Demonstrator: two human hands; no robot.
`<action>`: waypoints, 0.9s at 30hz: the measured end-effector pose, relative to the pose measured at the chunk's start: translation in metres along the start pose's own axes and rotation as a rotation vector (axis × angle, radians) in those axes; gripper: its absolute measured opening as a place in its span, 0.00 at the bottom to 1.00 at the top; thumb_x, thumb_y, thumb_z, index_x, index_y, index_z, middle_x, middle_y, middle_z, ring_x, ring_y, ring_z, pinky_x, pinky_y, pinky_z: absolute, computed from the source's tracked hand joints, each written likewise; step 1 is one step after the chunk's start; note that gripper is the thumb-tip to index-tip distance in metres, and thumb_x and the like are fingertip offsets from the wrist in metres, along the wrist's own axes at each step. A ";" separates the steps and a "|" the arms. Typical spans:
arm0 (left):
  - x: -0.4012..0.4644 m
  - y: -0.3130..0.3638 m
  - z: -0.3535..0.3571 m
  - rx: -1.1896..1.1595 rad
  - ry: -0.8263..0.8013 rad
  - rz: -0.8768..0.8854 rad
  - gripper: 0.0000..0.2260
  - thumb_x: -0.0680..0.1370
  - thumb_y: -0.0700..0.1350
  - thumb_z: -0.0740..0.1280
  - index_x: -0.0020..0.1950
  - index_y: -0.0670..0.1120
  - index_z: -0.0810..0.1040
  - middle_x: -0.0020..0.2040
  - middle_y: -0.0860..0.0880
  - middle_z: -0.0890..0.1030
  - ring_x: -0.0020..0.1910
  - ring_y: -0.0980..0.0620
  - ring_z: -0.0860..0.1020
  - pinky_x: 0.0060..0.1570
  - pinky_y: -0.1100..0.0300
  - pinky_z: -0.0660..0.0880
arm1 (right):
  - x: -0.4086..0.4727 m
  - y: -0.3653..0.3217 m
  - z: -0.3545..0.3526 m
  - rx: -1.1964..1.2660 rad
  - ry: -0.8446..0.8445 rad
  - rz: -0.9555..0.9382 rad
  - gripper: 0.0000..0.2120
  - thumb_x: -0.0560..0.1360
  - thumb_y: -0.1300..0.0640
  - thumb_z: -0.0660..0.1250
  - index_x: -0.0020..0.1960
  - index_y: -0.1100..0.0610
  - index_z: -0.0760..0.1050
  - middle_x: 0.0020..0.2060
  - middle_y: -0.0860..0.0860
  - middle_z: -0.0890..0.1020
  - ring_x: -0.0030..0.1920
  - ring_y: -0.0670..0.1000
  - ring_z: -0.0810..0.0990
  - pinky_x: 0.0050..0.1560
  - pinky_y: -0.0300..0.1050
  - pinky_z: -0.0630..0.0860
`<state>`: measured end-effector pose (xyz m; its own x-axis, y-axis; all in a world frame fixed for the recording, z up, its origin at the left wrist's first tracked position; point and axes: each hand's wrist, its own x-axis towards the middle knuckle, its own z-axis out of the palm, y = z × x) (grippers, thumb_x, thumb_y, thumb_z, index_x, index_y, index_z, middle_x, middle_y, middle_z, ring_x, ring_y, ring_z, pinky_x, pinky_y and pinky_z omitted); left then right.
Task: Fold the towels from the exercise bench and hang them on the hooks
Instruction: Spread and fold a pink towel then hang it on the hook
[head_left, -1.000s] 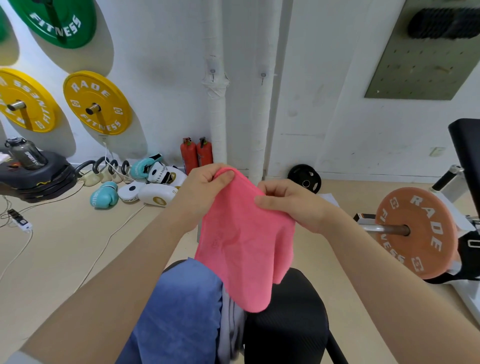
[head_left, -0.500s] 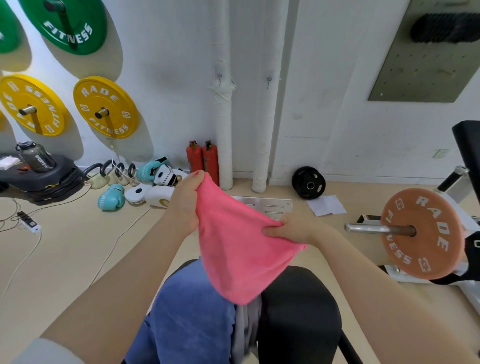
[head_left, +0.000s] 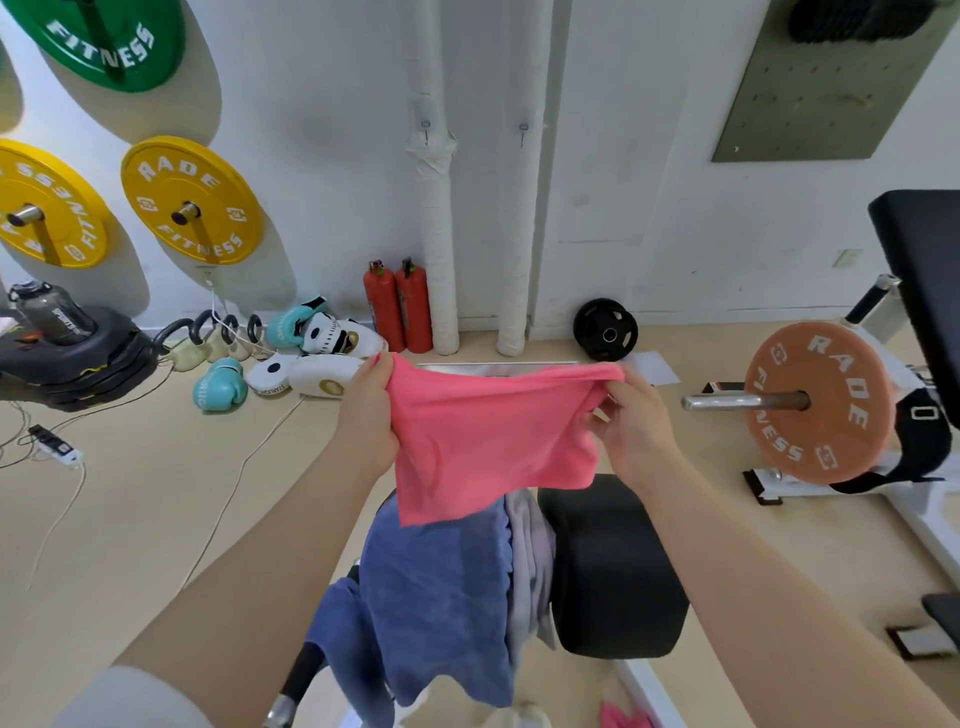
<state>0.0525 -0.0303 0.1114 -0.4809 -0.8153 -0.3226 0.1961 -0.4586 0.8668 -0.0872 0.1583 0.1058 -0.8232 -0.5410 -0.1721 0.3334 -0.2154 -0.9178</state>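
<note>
A pink towel (head_left: 488, 441) hangs stretched in the air between my two hands. My left hand (head_left: 366, 415) pinches its left top corner and my right hand (head_left: 631, 421) pinches the right top corner. Below it, a blue towel (head_left: 431, 592) and a grey towel (head_left: 527, 551) drape over the black padded exercise bench (head_left: 608, 566). Two small hooks (head_left: 426, 127) (head_left: 523, 129) sit on the white wrapped pipes on the wall ahead. Another bit of pink cloth (head_left: 623, 717) shows at the bottom edge.
Two red fire extinguishers (head_left: 397, 306), boxing gloves (head_left: 221, 387) and pads lie by the wall. Yellow and green weight plates (head_left: 189, 200) hang at left. A barbell with an orange plate (head_left: 815, 402) stands at right. Cables and a power strip (head_left: 54, 444) cross the floor at left.
My hands have moved apart and lowered, pulling the pink towel from a bunched hang into a wide stretched span. The view has tipped down slightly.
</note>
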 end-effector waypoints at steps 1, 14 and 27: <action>-0.003 0.000 -0.003 -0.006 -0.004 -0.012 0.09 0.80 0.46 0.59 0.59 0.48 0.73 0.45 0.50 0.78 0.42 0.55 0.76 0.48 0.59 0.74 | -0.008 0.001 -0.001 0.082 -0.023 0.011 0.13 0.77 0.67 0.55 0.38 0.57 0.72 0.29 0.52 0.69 0.30 0.47 0.69 0.26 0.36 0.68; -0.017 -0.003 -0.035 0.181 -0.042 0.047 0.15 0.80 0.48 0.60 0.65 0.47 0.72 0.64 0.48 0.74 0.60 0.52 0.73 0.67 0.54 0.67 | -0.069 0.011 -0.048 -1.735 -0.303 -0.222 0.17 0.79 0.49 0.56 0.47 0.52 0.83 0.61 0.46 0.78 0.55 0.49 0.78 0.56 0.46 0.72; 0.038 -0.002 -0.024 0.028 -0.042 0.002 0.10 0.79 0.47 0.61 0.58 0.46 0.76 0.53 0.47 0.79 0.51 0.51 0.76 0.58 0.55 0.74 | 0.000 -0.006 -0.038 -1.026 -0.103 -0.562 0.11 0.77 0.60 0.61 0.47 0.55 0.83 0.48 0.47 0.83 0.42 0.48 0.81 0.43 0.42 0.77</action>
<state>0.0547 -0.0684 0.0879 -0.5162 -0.8003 -0.3051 0.1736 -0.4466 0.8777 -0.1064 0.1905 0.0973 -0.6800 -0.6518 0.3358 -0.6303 0.2856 -0.7220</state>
